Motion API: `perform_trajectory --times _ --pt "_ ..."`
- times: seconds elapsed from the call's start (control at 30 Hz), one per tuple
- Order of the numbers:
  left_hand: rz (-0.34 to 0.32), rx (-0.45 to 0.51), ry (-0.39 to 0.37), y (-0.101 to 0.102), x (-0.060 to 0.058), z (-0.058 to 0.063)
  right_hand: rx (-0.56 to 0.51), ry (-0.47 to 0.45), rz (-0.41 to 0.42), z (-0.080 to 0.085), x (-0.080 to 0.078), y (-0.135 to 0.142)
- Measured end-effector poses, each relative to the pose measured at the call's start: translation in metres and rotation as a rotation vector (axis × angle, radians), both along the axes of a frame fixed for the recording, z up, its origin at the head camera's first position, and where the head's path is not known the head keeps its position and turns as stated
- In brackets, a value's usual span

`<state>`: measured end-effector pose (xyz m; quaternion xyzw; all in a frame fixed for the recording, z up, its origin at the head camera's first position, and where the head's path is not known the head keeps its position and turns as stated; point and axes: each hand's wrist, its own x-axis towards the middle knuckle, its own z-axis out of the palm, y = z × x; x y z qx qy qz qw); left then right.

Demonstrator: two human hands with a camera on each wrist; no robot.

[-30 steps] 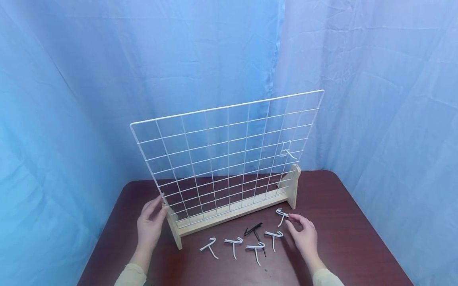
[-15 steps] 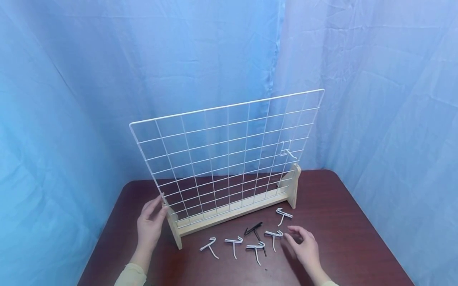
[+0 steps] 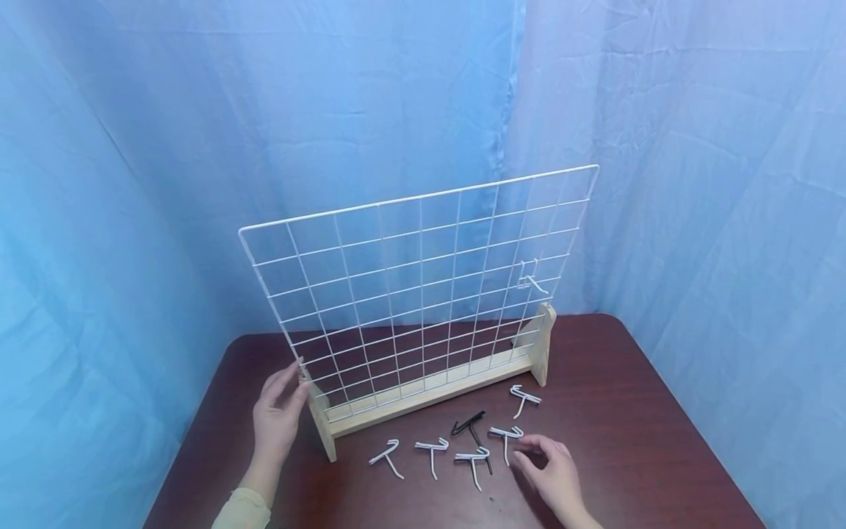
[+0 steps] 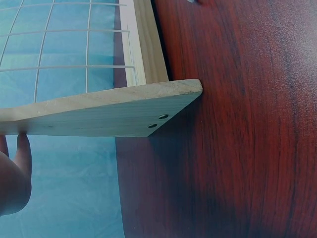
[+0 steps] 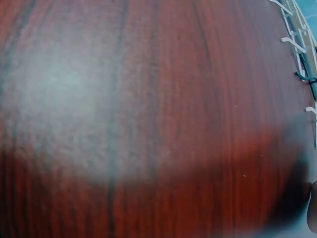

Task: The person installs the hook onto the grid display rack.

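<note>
A white wire grid panel [image 3: 421,261] stands in a pale wooden stand [image 3: 429,388]. My left hand [image 3: 277,419] holds the stand's left upright near the grid's lower corner, with thumb and fingertips at its edge; in the left wrist view a fingertip meets the outer face of the wooden side panel [image 4: 109,116]. Beside a white wire hook [image 3: 506,441] on the table is my right hand [image 3: 551,470]. Its fingers are relaxed and bent, with nothing between them; whether a fingertip touches the hook I cannot tell. The right wrist view shows only a dark finger edge.
Several more white hooks, one of them a hook at far right [image 3: 525,400], lie before the stand with a black hook [image 3: 469,426]. One white hook [image 3: 534,283] hangs on the grid's right side. Blue curtains [image 3: 396,110] surround the dark red table [image 3: 628,426].
My right hand has moved from the far-right hook down and left to the neighbouring white hook. The far-right hook lies on the table. My left hand stays where it was.
</note>
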<state>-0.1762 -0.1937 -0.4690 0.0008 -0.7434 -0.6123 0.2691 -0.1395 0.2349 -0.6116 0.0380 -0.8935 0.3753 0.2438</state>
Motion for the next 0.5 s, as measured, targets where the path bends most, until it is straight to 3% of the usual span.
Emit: perform_trajectory --times 0.5 --pt "-0.006 0.003 0.025 -0.001 -0.001 -0.003 0.125 0.069 0.008 -0.011 -0.002 -0.004"
